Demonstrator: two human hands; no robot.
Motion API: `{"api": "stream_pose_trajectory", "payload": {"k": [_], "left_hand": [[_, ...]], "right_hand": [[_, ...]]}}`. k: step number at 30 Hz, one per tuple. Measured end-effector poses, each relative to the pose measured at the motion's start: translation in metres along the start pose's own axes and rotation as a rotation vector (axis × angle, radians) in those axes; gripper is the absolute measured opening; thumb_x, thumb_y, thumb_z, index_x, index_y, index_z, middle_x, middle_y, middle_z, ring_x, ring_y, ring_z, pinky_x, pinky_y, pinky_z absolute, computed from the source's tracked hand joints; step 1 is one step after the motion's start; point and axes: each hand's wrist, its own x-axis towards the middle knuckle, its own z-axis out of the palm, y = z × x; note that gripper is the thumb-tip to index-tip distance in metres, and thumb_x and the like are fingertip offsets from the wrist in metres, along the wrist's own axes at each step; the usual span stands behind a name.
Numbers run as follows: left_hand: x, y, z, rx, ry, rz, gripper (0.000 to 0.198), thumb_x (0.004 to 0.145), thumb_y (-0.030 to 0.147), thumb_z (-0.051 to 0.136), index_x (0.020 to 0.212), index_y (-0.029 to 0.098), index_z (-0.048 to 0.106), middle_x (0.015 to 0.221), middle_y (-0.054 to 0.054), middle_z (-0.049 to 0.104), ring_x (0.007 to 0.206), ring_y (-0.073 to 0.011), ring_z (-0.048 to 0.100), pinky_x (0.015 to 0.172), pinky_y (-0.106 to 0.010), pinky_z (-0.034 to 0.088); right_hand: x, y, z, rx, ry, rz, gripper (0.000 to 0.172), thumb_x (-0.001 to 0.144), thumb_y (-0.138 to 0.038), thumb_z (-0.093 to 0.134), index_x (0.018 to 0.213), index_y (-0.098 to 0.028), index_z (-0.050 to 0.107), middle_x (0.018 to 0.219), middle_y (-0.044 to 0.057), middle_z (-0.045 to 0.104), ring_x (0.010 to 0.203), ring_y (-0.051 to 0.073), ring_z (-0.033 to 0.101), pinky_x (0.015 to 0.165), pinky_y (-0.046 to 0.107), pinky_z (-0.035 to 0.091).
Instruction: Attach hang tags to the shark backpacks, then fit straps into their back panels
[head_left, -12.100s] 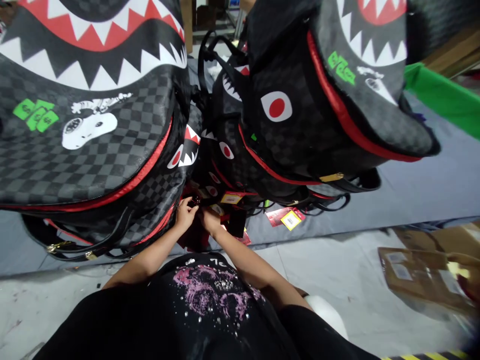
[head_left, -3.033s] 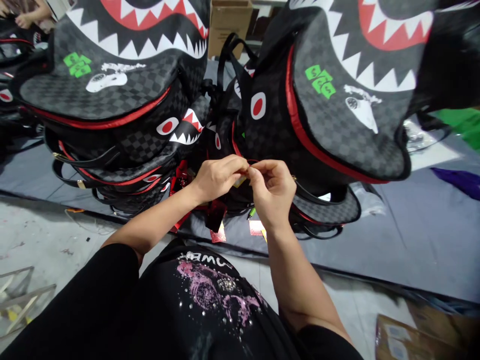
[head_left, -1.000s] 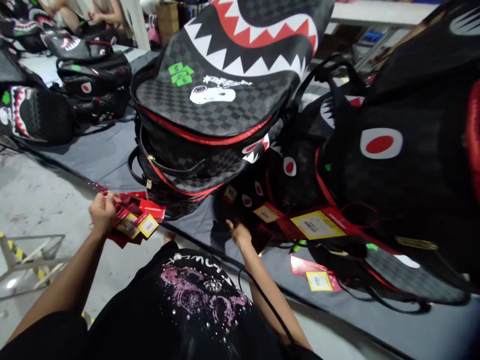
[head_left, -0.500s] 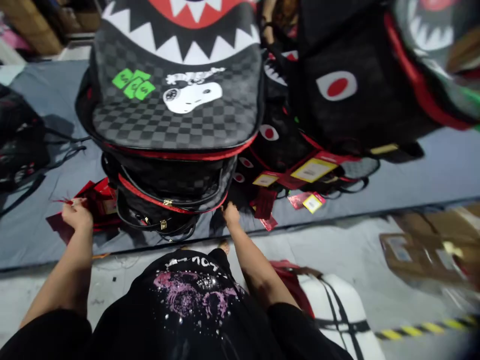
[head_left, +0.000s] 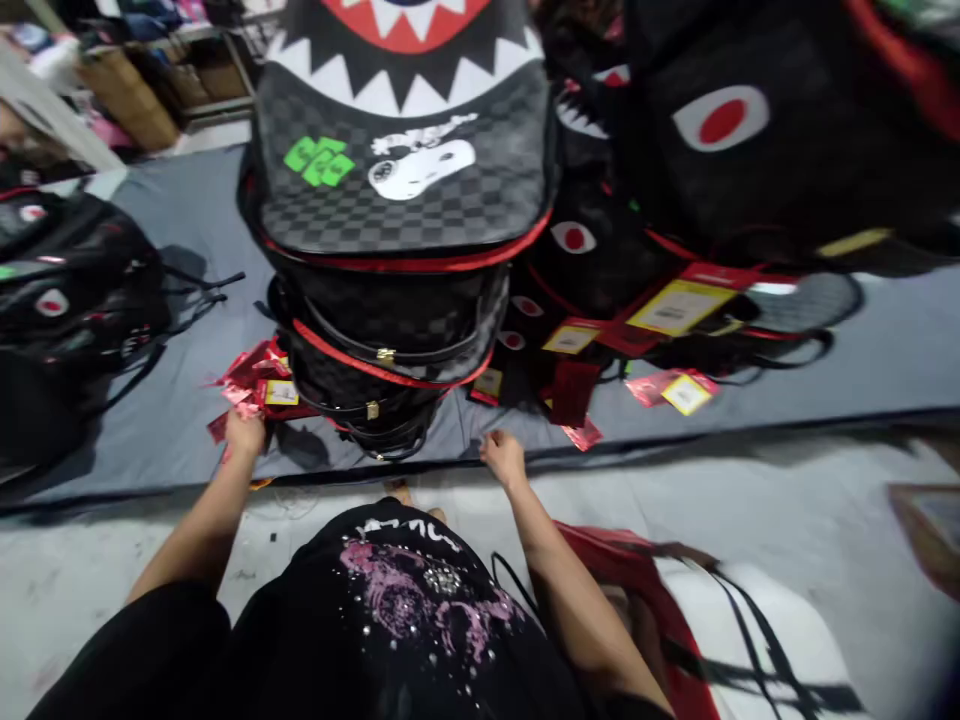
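A stack of black checkered backpacks stands in front of me on the cloth-covered table, the top one printed with shark teeth, green bills and a white cartoon head. At the stack's lower left, my left hand is closed on red hang tags, some with white-and-yellow labels. My right hand is over the table's front edge, right of the stack and apart from it. Its fingers are curled together, with nothing visible in them.
More black backpacks with red eyes and tags crowd the right side. Another dark backpack lies at the left on the grey table cloth. A red and white bag is on the floor at my right.
The view has shifted left, showing more of the left backpack. My right hand has come away from the stack's lower right side. My left hand is now nearer the stack, still at the red tags.
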Motion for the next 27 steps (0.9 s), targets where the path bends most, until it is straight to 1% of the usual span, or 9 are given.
{"api": "stream_pose_trajectory", "payload": {"k": [2,4,8,10,12,15,19,24,27], "left_hand": [[-0.037,0.004,0.007,-0.038,-0.072,0.022,0.025,0.095,0.032,0.056,0.110,0.012,0.061,0.103,-0.007,0.066,0.091,-0.0168,0.065,0.082,-0.037,0.056],[-0.079,0.014,0.020,-0.099,-0.226,0.116,0.019,0.095,0.021,0.050,0.103,0.013,0.065,0.096,-0.008,0.070,0.089,-0.0171,0.067,0.083,-0.034,0.055],[-0.155,0.048,0.042,-0.249,-0.582,0.364,0.019,0.086,0.020,0.055,0.098,0.019,0.070,0.090,-0.005,0.073,0.085,-0.0161,0.068,0.081,-0.027,0.053],[-0.174,0.062,0.045,-0.301,-0.672,0.434,0.022,0.085,0.023,0.057,0.102,0.020,0.070,0.090,-0.004,0.074,0.086,-0.0165,0.067,0.081,-0.027,0.052],[-0.178,0.068,0.041,-0.332,-0.729,0.483,0.025,0.084,0.024,0.058,0.105,0.019,0.069,0.089,-0.002,0.074,0.085,-0.0164,0.066,0.080,-0.026,0.051],[-0.160,0.064,0.030,-0.331,-0.782,0.543,0.025,0.083,0.025,0.059,0.105,0.020,0.069,0.085,-0.001,0.073,0.082,-0.0162,0.066,0.078,-0.025,0.051],[-0.105,0.039,0.010,-0.227,-0.778,0.555,0.023,0.084,0.020,0.055,0.101,0.021,0.072,0.085,-0.003,0.074,0.084,-0.0179,0.068,0.075,-0.024,0.050],[-0.013,-0.009,-0.012,-0.007,-0.658,0.418,0.032,0.087,0.012,0.042,0.101,0.017,0.071,0.098,-0.011,0.074,0.096,-0.0256,0.068,0.084,-0.034,0.049],[0.024,-0.022,-0.011,0.083,-0.710,0.407,0.028,0.089,0.015,0.045,0.097,0.017,0.071,0.096,-0.011,0.073,0.096,-0.0267,0.068,0.081,-0.034,0.049]], "right_hand": [[-0.027,0.009,0.012,0.050,-0.120,-0.033,0.016,0.090,-0.017,0.048,0.082,-0.015,0.063,0.061,-0.001,0.063,0.047,0.011,0.057,0.051,0.023,0.047],[-0.057,0.011,0.030,0.096,-0.257,-0.082,0.012,0.080,-0.014,0.051,0.073,-0.018,0.061,0.052,-0.003,0.060,0.042,0.011,0.054,0.045,0.021,0.042],[-0.111,-0.012,0.064,0.217,-0.468,-0.212,0.006,0.072,-0.019,0.057,0.071,-0.020,0.062,0.053,-0.004,0.061,0.050,0.012,0.058,0.048,0.020,0.043],[-0.129,-0.029,0.075,0.290,-0.511,-0.266,0.011,0.077,-0.028,0.055,0.078,-0.020,0.063,0.062,-0.003,0.064,0.054,0.012,0.059,0.052,0.021,0.046],[-0.138,-0.045,0.079,0.358,-0.506,-0.293,0.021,0.083,-0.037,0.051,0.088,-0.020,0.061,0.068,-0.001,0.065,0.055,0.012,0.059,0.054,0.023,0.048],[-0.140,-0.061,0.084,0.417,-0.439,-0.306,0.034,0.088,-0.049,0.043,0.098,-0.019,0.058,0.071,0.000,0.065,0.052,0.012,0.058,0.054,0.025,0.050],[-0.130,-0.084,0.110,0.337,-0.362,-0.332,0.043,0.089,-0.056,0.039,0.098,-0.019,0.058,0.072,0.003,0.067,0.050,0.013,0.058,0.051,0.025,0.049],[-0.107,-0.129,0.169,0.012,-0.275,-0.395,0.030,0.087,-0.030,0.054,0.114,-0.022,0.063,0.080,0.004,0.072,0.072,0.019,0.068,0.071,0.028,0.051],[-0.098,-0.153,0.200,-0.167,-0.215,-0.416,0.036,0.084,-0.015,0.056,0.118,-0.025,0.064,0.092,0.007,0.073,0.091,0.022,0.069,0.086,0.030,0.048]]}}
